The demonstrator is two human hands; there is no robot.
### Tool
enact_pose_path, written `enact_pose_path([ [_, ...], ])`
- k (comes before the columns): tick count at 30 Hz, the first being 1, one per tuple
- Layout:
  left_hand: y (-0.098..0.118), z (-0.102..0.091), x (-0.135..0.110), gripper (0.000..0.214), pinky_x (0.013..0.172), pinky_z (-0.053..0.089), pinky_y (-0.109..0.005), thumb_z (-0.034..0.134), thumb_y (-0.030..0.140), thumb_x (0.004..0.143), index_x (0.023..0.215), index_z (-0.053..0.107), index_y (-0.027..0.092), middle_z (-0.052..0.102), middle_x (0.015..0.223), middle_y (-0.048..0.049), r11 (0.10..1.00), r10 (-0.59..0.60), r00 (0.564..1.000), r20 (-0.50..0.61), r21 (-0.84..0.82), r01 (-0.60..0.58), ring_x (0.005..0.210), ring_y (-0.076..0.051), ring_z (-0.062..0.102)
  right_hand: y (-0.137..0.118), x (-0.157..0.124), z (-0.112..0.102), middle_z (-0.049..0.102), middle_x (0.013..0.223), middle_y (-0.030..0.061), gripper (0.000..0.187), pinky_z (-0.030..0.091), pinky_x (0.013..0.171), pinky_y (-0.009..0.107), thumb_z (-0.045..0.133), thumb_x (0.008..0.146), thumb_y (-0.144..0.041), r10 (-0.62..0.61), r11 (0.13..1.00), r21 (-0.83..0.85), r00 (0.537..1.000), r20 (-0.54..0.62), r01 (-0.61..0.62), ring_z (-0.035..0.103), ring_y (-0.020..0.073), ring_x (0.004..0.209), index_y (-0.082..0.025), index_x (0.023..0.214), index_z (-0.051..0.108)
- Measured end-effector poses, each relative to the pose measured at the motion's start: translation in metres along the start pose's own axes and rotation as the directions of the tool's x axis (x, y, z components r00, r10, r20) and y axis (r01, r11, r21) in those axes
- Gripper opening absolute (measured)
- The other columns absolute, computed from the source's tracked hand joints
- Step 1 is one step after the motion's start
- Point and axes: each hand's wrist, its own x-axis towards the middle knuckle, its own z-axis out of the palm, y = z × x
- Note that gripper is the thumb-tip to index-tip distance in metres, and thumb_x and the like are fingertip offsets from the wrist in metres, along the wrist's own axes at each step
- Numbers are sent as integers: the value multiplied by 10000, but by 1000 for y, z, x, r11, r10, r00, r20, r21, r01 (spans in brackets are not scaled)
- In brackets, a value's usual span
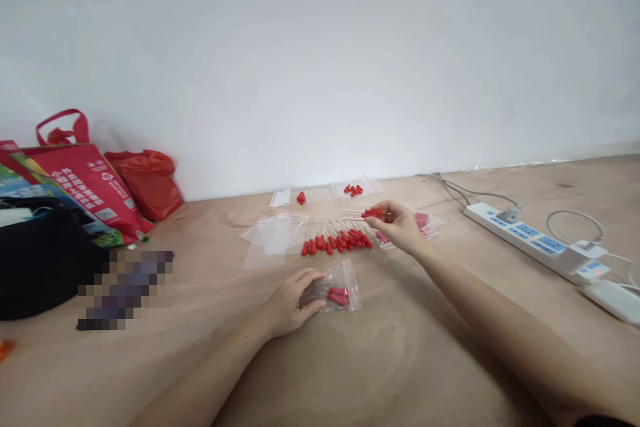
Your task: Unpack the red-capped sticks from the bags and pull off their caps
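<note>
My left hand (293, 301) grips the left end of a clear zip bag (353, 280), thumb and fingers on either side of it. A few red-tipped pieces (339, 295) show inside that bag. Farther off and to the right, my right hand (397, 227) pinches a small bunch of red-tipped sticks (371, 213), their pale shafts pointing left. Between the hands and beyond the bag lies a row of red-tipped sticks (340, 240), red ends toward me. Empty-looking clear bags (265, 243) lie left of the row.
Behind the row, flat bags hold small red pieces (353, 190) and a red clump (301, 198). Another bag with red contents (423, 220) lies partly behind my right hand. A power strip (530, 237) with cables is at right; red shopping bags (95, 180) and a black item (45, 260) at left.
</note>
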Motion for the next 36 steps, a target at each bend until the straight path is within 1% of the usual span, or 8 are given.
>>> enact_pose_path([
  [5, 1, 0, 0, 328, 819, 444, -329, 532, 287, 764, 1072, 481, 187, 560, 1064, -71, 1000, -4, 1000, 14, -22, 4, 955, -193, 536, 13, -2, 51, 590, 797, 47, 183, 450, 669, 264, 539, 700, -167, -317, 828, -424, 930, 186, 367, 561, 142, 718, -156, 879, 581],
  [9, 0, 0, 0, 327, 832, 432, -328, 519, 288, 770, 1080, 479, 191, 552, 1071, -70, 999, -27, 998, 49, -39, 29, 960, -191, 528, 19, -6, 67, 576, 924, 72, 265, 421, 694, 252, 500, 758, -152, -237, 639, -638, 899, 369, 430, 552, 154, 797, -169, 1013, 573],
  [16, -2, 1, 0, 339, 849, 420, -323, 517, 310, 773, 1090, 474, 196, 545, 1082, -67, 998, -34, 997, 63, -50, 38, 980, -190, 518, 12, -11, 78, 592, 951, 68, 226, 342, 764, 329, 464, 825, -236, -157, 445, -713, 831, 534, 542, 515, 198, 902, -224, 1016, 585],
  [18, -2, 1, 0, 341, 856, 418, -328, 521, 310, 769, 1088, 475, 198, 547, 1082, -65, 998, -37, 998, 59, -49, 40, 984, -193, 518, 11, -13, 74, 598, 963, 66, 248, 320, 772, 359, 481, 820, -302, -192, 462, -719, 850, 490, 519, 502, 219, 930, -237, 1042, 572],
  [21, -2, 1, 0, 355, 861, 417, -333, 531, 310, 761, 1091, 473, 195, 547, 1094, -68, 997, -56, 997, 49, -42, 59, 995, -198, 517, 13, -17, 58, 599, 968, 64, 261, 320, 767, 349, 493, 807, -312, -257, 586, -689, 904, 342, 427, 506, 210, 927, -221, 1041, 564],
  [25, -1, 0, 0, 383, 865, 419, -333, 543, 308, 752, 1110, 459, 201, 547, 1110, -67, 997, -71, 996, 50, -34, 73, 1009, -200, 518, 18, -34, 25, 603, 743, 37, 116, 351, 692, 301, 514, 758, -230, -209, 757, -569, 944, 254, 321, 527, 157, 725, -175, 815, 598],
  [29, -1, 0, 0, 386, 857, 426, -333, 529, 319, 763, 1124, 452, 207, 550, 1118, -63, 997, -76, 995, 57, -26, 78, 1002, -197, 527, 16, -57, 10, 581, 649, 3, 76, 359, 700, 298, 589, 710, -260, -163, 831, -408, 867, 471, 378, 503, 139, 671, -191, 700, 618],
  [36, -1, 3, 0, 388, 855, 435, -344, 510, 297, 767, 1136, 443, 197, 558, 1123, -74, 995, -102, 994, 24, 8, 102, 1007, -201, 536, 10, -67, 29, 571, 757, 19, 287, 345, 726, 294, 625, 690, -456, -117, 842, -340, 758, 642, 418, 485, 151, 762, -217, 842, 668],
])
